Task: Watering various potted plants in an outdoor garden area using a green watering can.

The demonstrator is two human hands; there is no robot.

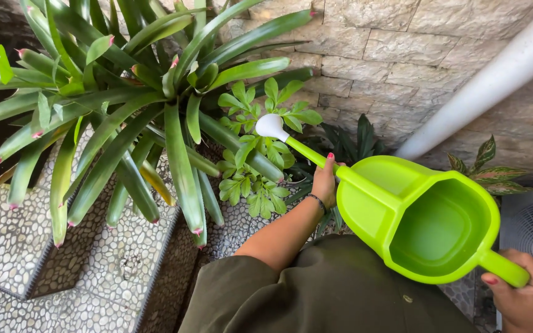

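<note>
— Lime-green plastic watering can (430,225) with white rose (271,126), at right, tilted over small leafy plant (260,154)?
— Yes. Right hand (525,296) wrapped tight round handle; left hand (324,182) steadying spout. Spiky broad-leaved plant (124,98) far left, pebbled floor (7,246) near, rough stone wall (414,55) and white pipe (495,80) beyond.

Watering can (430,225) at lower right, its spout running up-left to the rose (271,126) over a small leafy plant (260,154). Right hand (525,296) on the handle; left hand (324,182) under the spout (touching it). Strap-leaved plant (124,92) at left; stone wall (414,61) and pipe (495,80) behind.
</note>
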